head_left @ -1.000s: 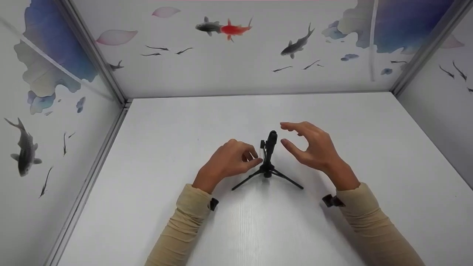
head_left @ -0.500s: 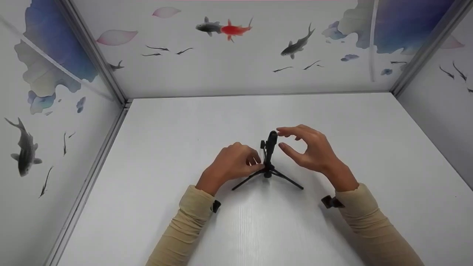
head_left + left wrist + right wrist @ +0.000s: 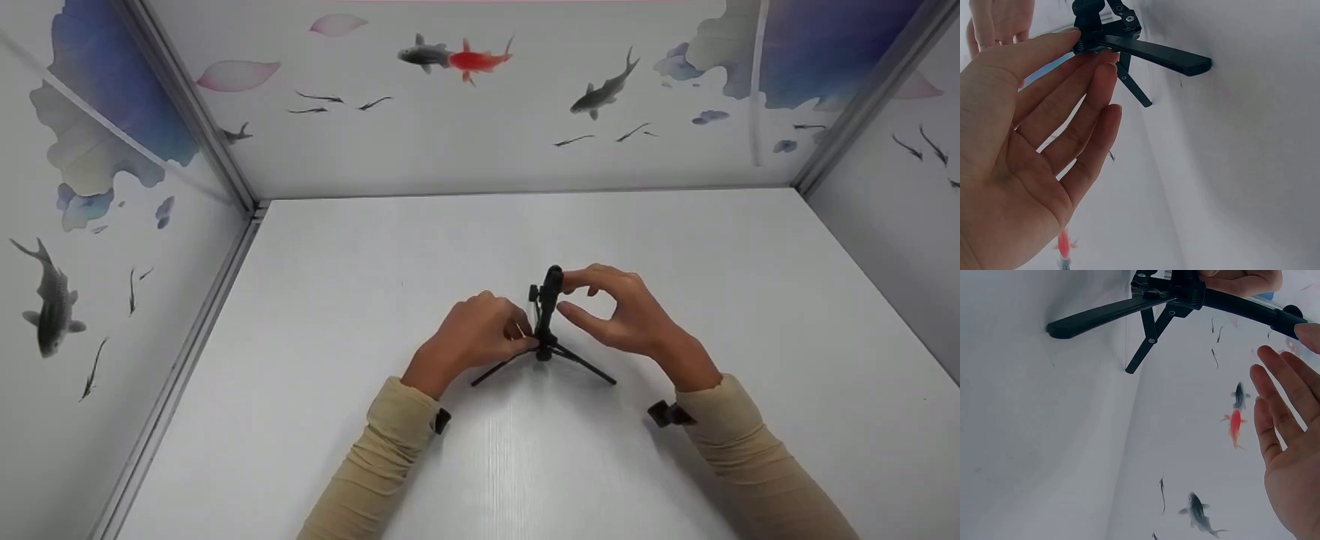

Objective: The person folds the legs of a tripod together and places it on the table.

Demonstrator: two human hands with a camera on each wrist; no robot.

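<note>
A small black tripod (image 3: 551, 300) stands upright on the white table, its legs spread. My left hand (image 3: 484, 330) pinches its lower hub from the left. In the left wrist view the thumb lies against the hub (image 3: 1088, 36), with the fingertips close beneath it. My right hand (image 3: 626, 311) is at the upper column from the right, index fingertip right at the column and thumb slightly apart below. The right wrist view has the column (image 3: 1235, 304) running toward the right thumb, while the other fingers (image 3: 1283, 394) extend loosely.
The white table (image 3: 337, 247) is bordered by white walls (image 3: 495, 142) printed with fish and leaves. Metal frame strips (image 3: 187, 97) run along the corners. Small black devices (image 3: 670, 414) sit at both sleeve cuffs.
My left hand has moved slightly right and down onto the tripod's hub. My right hand has come left and lower, bringing its index fingertip to the upper column. The tripod stays in place.
</note>
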